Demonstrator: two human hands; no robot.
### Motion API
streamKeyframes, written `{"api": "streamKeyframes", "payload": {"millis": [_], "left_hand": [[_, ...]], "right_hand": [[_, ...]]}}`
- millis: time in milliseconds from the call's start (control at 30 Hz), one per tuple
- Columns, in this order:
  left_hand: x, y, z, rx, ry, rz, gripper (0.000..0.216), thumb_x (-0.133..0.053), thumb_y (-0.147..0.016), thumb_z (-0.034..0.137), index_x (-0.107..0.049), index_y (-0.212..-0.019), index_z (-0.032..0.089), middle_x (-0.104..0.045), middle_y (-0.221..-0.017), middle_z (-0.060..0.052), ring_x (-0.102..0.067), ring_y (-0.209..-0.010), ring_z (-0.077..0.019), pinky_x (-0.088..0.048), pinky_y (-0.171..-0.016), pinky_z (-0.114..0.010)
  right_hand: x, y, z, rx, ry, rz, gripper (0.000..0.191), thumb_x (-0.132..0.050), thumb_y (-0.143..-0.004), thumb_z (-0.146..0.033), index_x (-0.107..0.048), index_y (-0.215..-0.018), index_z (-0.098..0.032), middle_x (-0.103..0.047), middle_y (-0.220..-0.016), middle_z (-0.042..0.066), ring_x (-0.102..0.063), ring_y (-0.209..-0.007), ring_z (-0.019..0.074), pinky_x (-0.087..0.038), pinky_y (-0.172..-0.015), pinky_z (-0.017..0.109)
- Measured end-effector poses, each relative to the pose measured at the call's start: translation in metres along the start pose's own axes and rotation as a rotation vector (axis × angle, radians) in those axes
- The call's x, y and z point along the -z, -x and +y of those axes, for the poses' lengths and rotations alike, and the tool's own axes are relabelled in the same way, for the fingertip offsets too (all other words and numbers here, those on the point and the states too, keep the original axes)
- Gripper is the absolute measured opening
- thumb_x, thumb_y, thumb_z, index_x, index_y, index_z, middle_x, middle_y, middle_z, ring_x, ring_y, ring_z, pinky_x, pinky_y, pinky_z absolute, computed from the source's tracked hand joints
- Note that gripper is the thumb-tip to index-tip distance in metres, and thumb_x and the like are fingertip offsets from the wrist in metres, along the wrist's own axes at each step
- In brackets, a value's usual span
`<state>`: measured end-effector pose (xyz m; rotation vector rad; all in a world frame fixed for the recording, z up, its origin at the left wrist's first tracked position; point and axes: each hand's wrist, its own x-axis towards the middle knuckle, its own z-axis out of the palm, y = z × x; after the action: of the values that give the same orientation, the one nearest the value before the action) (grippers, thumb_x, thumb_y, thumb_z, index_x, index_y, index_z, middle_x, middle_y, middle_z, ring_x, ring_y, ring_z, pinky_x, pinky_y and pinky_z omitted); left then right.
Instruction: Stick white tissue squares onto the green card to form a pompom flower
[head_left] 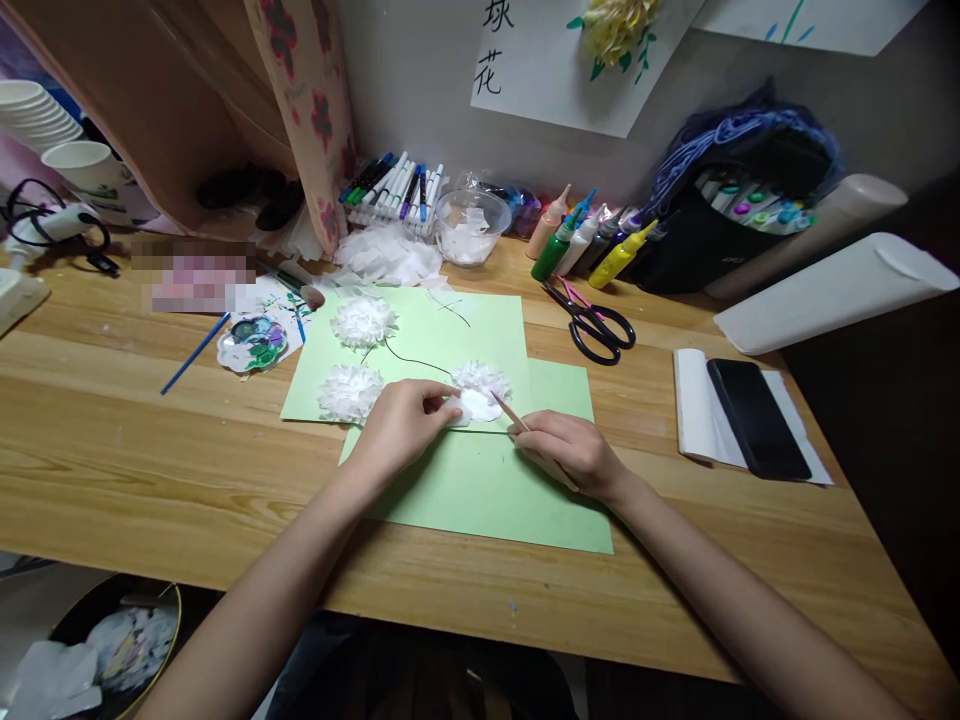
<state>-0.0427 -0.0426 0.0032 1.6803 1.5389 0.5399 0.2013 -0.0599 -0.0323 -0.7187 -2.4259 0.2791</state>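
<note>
Pinching now: left hand (pixel 409 420) fingers closed on the tissue flower (pixel 481 383); right hand (pixel 571 452) clamps a stick (pixel 508 410), slanting up-left, tip just right of those fingers.

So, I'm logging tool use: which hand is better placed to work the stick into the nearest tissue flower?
Likely the right. The right hand grips the wooden stick, its tip at the tissue flower on the green paper; the left hand is busy pinching that flower's edge.

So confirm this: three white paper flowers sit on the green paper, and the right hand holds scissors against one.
Not scissors: the head view shows the right hand holding a thin stick. The scissors lie untouched on the table.
</note>
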Motion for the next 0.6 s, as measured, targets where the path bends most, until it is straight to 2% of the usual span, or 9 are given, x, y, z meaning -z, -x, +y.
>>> {"api": "streamKeyframes", "payload": {"millis": [100,267,500,600], "left_hand": [[0.000,0.000,0.001,-0.005,-0.040,0.025,0.028,-0.061,-0.076,0.031,-0.071,-0.101,0.024,-0.068,-0.073,-0.002,-0.058,-0.066,-0.0158,-0.042,-0.063,-0.030],[0.000,-0.001,0.002,-0.020,-0.044,0.059,0.030,-0.059,-0.078,0.031,-0.069,-0.106,0.025,-0.069,-0.079,-0.003,-0.059,-0.070,-0.0165,-0.042,-0.065,-0.030],[-0.005,-0.002,0.001,-0.060,-0.042,0.109,0.029,-0.058,-0.080,0.029,-0.069,-0.106,0.024,-0.069,-0.083,-0.003,-0.060,-0.074,-0.0171,-0.043,-0.067,-0.030],[-0.008,-0.004,-0.002,-0.097,-0.049,0.140,0.025,-0.057,-0.080,0.028,-0.069,-0.102,0.024,-0.069,-0.082,-0.003,-0.059,-0.074,-0.0164,-0.042,-0.066,-0.029]], "right_hand": [[0.000,0.000,0.000,0.025,0.023,0.016,0.017,-0.048,-0.087,-0.012,-0.063,-0.091,-0.019,-0.071,-0.085,0.010,-0.066,-0.081,0.0206,-0.054,-0.061,0.032],[-0.002,0.001,0.000,0.029,0.038,0.016,0.016,-0.049,-0.086,-0.011,-0.063,-0.091,-0.018,-0.071,-0.085,0.011,-0.066,-0.082,0.0211,-0.054,-0.061,0.032],[-0.003,0.000,-0.002,-0.015,0.032,-0.012,0.014,-0.051,-0.085,-0.012,-0.062,-0.092,-0.019,-0.070,-0.085,0.009,-0.065,-0.080,0.0195,-0.052,-0.061,0.031],[-0.003,-0.008,-0.009,-0.032,-0.065,0.051,0.014,-0.052,-0.086,-0.018,-0.060,-0.096,-0.020,-0.068,-0.082,0.006,-0.062,-0.076,0.0180,-0.051,-0.062,0.031]]}}
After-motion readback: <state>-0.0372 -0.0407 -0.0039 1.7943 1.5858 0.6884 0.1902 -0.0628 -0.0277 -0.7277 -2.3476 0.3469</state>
